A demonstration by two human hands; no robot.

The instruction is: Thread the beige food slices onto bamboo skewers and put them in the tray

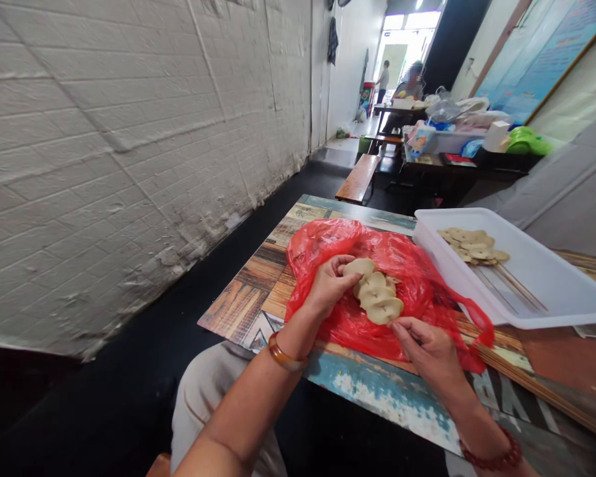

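My left hand pinches the uppermost of several pale, round, thin slices between thumb and fingers. The slices overlap in a row, dimpled at their middles as if threaded on a stick; what food they are I cannot tell. At the row's lower end, my right hand is closed in a pinch around what looks like the end of a skewer, mostly hidden by the fingers. Beneath both hands a red plastic bag lies spread open, with more pale pieces partly hidden behind the row.
To the right, a white tray holds skewered slices with their sticks pointing forward. Thin sticks lie along the patterned table. A bench, a cluttered table and two people are farther back; a white wall runs along the left.
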